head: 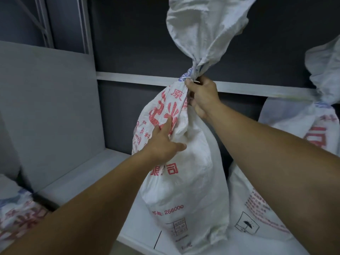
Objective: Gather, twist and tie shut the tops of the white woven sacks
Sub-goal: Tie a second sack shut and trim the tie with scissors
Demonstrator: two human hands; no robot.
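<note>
Grey shelving [55,107] fills the far side. In front of it the white woven sack [187,181], printed in red, stands upright in the middle of the white worktop [139,229], its loose top [206,24] flaring above a gathered neck [194,69]. A second sack [303,122] stands just to the right with its top cinched in, and a third sack [16,214] lies at the near left. The right hand [202,96] grips the middle sack just below the neck, fingers curled round the bunched weave. The left hand [163,144] rests lower on the printed side, fingers [168,126] straight and spread. Whether any cord is on the neck I cannot tell (a pale sliver by the thumb is too small to read). As I judge it, the weave is slick and springy, so a slackened right grip could let the twist unwind and the mouth reopen. With only a flat palm steadying it, the tall sack could also lean onto its right neighbour.
</note>
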